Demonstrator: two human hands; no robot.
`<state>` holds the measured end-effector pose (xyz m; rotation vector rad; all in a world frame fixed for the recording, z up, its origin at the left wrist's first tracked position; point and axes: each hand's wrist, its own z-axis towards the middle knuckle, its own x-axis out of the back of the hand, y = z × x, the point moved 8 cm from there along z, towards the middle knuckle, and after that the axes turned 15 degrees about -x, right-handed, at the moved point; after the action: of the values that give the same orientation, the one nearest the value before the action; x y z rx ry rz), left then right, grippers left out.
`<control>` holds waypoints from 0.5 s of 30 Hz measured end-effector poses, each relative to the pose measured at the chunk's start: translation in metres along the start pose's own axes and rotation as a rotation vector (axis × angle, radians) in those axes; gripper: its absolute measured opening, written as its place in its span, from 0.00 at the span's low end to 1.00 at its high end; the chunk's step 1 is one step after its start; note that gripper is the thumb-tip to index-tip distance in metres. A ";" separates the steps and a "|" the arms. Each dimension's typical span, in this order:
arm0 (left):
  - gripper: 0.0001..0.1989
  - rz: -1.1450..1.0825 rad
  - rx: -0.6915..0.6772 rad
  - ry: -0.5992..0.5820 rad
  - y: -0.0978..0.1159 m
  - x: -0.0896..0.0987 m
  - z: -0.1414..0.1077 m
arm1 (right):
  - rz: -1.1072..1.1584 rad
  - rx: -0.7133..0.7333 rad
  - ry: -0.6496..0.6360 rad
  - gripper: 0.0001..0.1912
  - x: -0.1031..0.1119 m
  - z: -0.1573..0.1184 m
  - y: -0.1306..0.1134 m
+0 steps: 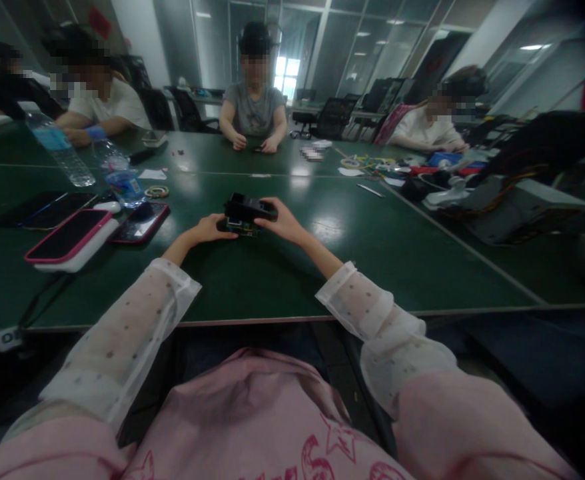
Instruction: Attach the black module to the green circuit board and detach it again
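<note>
A black plastic part (248, 207) sits tilted over a small green circuit board (242, 229), both just above or on the green table in front of me. My right hand (281, 221) grips the black part at its right end, thumb in front and fingers over the top. At the left end, my left hand (208, 230) has its thumb and fingers closed round the edge of the circuit board. Whether board and black part are joined cannot be made out. Some of the fingertips are hidden behind the parts.
Phones (70, 235) and another phone (141, 223) lie at the left, near two water bottles (125, 185). Cables (367, 162) and a metal box (517, 207) are at the right. A person (255, 107) sits opposite; others sit at both sides.
</note>
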<state>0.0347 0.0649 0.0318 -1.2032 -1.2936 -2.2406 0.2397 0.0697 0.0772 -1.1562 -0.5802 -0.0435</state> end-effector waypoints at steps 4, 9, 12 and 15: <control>0.36 0.005 0.039 0.003 -0.004 0.000 -0.002 | -0.066 0.026 -0.020 0.38 -0.003 -0.001 0.003; 0.39 0.044 0.053 0.005 -0.006 0.000 -0.001 | -0.099 0.059 -0.014 0.36 -0.004 -0.002 0.000; 0.38 0.044 0.053 0.015 -0.007 0.000 -0.001 | -0.089 0.065 -0.007 0.36 -0.004 -0.002 -0.001; 0.40 0.046 0.075 0.016 -0.009 -0.001 -0.002 | -0.077 0.039 -0.023 0.36 -0.003 -0.001 0.003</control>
<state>0.0285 0.0685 0.0255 -1.1734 -1.3186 -2.1455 0.2382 0.0695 0.0728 -1.0974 -0.6431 -0.0848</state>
